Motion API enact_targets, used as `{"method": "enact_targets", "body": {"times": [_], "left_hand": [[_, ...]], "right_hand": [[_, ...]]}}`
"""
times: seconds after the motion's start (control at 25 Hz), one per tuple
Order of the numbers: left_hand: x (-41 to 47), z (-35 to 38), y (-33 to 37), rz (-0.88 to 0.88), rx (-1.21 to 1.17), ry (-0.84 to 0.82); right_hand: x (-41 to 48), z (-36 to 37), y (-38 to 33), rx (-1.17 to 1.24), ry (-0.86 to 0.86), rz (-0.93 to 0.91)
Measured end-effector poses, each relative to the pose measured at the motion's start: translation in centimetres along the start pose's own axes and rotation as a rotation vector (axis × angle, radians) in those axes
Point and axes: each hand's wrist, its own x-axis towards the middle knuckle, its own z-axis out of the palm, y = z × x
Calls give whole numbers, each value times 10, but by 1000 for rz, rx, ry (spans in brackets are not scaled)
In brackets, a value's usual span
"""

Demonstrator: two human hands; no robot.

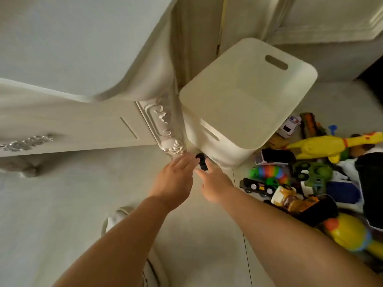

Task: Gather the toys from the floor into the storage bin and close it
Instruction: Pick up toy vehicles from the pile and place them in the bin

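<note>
Where the bin [223, 152] stands, both hands [176, 180] [216, 184] reach.

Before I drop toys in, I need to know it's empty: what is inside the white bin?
Inside the bin only bare white walls and bottom show; nothing visible lies in it. The strip just under the near rim is hidden from this angle.

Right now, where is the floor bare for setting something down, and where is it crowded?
Bare floor: the wide stretch below the ornate cabinet, left of the left hand. The storage bin looks empty inside. Crowded: right of the bin, where rubber chicken, toy trucks and more pile.
</note>
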Motion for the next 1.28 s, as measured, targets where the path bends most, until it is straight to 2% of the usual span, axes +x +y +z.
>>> {"method": "enact_targets", "body": {"times": [0.12, 0.2, 0.36, 0.44, 0.52, 0.6, 0.72, 0.84, 0.96, 1.04, 1.28], "left_hand": [[-1, 14, -10, -14, 2, 43], [-5, 17, -14, 17, 27, 67], [5, 7, 3, 117, 72, 275], [16, -4, 27, 185, 91, 375], [28, -16, 50, 220, 132, 428], [38, -31, 71, 218, 249, 338], [59, -48, 88, 213, 465, 40], [74, -50, 97, 186, 475, -159], [76, -47, 110, 108, 366, -166], [72, -46, 119, 126, 337, -165], [43, -38, 139, 114, 354, -256]], "right_hand": [[27, 6, 4, -82, 32, 20], [34, 9, 2, -60, 133, 25], [-1, 18, 8, -144, 280, 52], [-31, 19, 19, -33, 372, 80], [-62, 16, 42, -118, 441, 59], [-87, 5, 66, -224, 453, 141], [-109, -11, 96, -235, 528, 312], [-126, -25, 124, -210, 501, 426], [-139, -38, 146, -195, 423, 479], [-143, -43, 148, -174, 394, 484], [-172, -43, 136, -24, 469, 426]]}}
